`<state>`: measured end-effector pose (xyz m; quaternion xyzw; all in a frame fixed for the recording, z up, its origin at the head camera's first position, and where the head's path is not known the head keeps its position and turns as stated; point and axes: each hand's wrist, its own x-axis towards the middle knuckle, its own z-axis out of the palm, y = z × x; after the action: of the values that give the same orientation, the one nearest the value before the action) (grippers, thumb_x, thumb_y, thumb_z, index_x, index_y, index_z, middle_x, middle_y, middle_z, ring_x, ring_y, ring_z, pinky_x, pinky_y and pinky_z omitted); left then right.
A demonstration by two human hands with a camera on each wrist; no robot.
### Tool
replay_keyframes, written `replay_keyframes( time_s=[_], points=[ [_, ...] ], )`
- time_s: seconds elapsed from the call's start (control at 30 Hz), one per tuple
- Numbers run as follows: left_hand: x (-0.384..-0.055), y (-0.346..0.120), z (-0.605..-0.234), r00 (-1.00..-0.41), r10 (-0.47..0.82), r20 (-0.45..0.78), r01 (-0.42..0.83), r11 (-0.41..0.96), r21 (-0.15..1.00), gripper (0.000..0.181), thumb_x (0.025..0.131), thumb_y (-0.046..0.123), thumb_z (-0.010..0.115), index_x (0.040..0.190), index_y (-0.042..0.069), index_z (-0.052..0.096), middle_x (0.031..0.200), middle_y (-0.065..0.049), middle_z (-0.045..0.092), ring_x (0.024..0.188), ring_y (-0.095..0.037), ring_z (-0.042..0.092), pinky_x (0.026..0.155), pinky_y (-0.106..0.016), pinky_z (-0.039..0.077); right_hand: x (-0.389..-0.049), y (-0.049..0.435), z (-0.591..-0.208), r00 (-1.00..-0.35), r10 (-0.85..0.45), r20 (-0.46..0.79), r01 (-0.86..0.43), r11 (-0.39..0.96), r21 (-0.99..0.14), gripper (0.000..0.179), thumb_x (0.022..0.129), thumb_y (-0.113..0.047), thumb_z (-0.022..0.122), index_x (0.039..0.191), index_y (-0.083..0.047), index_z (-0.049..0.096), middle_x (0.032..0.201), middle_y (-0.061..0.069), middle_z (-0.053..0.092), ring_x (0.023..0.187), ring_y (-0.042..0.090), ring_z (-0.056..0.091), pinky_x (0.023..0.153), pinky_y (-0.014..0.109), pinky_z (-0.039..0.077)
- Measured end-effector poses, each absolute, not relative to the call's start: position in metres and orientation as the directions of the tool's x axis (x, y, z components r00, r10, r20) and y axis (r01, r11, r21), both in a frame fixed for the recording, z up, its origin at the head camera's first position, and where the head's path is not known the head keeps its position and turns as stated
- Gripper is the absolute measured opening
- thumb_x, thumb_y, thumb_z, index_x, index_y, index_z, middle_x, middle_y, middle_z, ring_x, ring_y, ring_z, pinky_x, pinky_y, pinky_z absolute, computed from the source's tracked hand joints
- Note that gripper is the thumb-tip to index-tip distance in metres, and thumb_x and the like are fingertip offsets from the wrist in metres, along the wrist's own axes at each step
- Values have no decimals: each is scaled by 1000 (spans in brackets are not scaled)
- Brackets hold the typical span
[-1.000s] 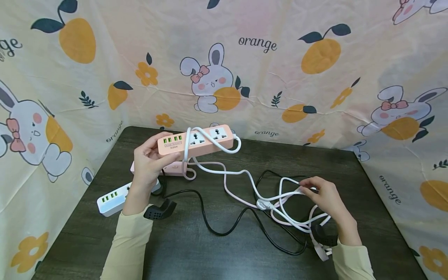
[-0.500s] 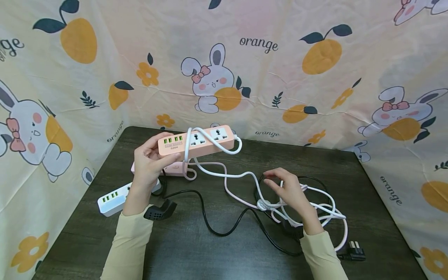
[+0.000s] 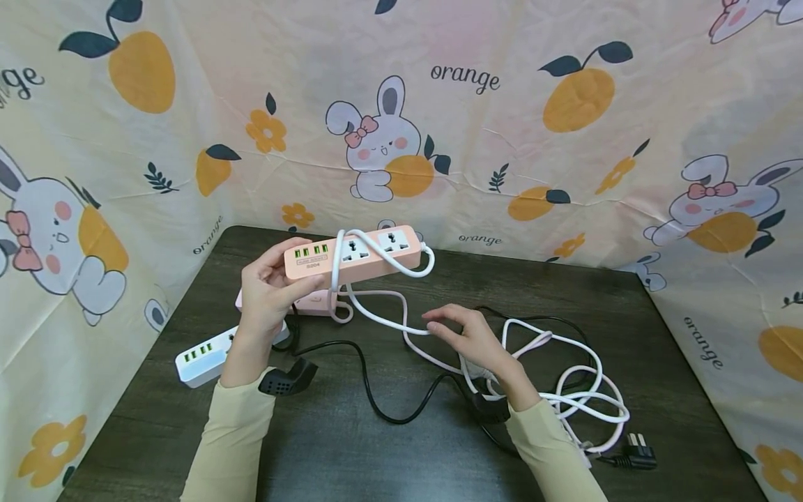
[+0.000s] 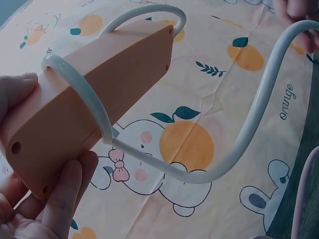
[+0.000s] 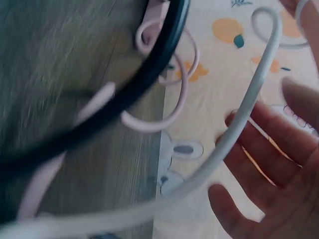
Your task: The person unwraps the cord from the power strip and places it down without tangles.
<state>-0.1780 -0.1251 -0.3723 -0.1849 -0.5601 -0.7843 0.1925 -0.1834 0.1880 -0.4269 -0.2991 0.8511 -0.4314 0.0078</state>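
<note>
My left hand (image 3: 268, 289) grips one end of a peach-pink power strip (image 3: 383, 261) with white sockets and green USB ports, held above the table. Its white cord (image 4: 261, 104) is wrapped around the body and trails down to the right. In the right wrist view, my right hand (image 5: 269, 159) has its fingers loosely bent beside that white cord (image 5: 227, 144), thumb apart. The fingertips are at the cord; whether they touch it is hard to tell. Behind my left hand lies a pale pink power strip (image 3: 316, 303), partly hidden, and a white power strip (image 3: 203, 359).
White and pink cords lie in a tangle (image 3: 590, 397) at the right. A black cord (image 3: 401, 420) winds across the dark table (image 3: 351, 460), with a black plug (image 3: 640, 452) near the right side. A printed cloth (image 3: 477, 139) hangs behind.
My right hand has moved left, from the tangled cords at the right to the white cord nearer the strip. The black plug came into view. My left hand stays in place with the peach-pink power strip.
</note>
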Motion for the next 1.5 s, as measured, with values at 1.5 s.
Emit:
replay_keyframes(
  time_s=[1.5],
  points=[
    [-184,-150,-379,-873,-203,443,486,-301,820,47,68,-30,60,111,-11,60,102,-13,60,94,-19,61,76,-23,53,-160,278,-383,-696,307,649,-694,-55,-718,12,87,14,53,79,21,59,72,6,65,60,13,49,58,18,42]
  ],
)
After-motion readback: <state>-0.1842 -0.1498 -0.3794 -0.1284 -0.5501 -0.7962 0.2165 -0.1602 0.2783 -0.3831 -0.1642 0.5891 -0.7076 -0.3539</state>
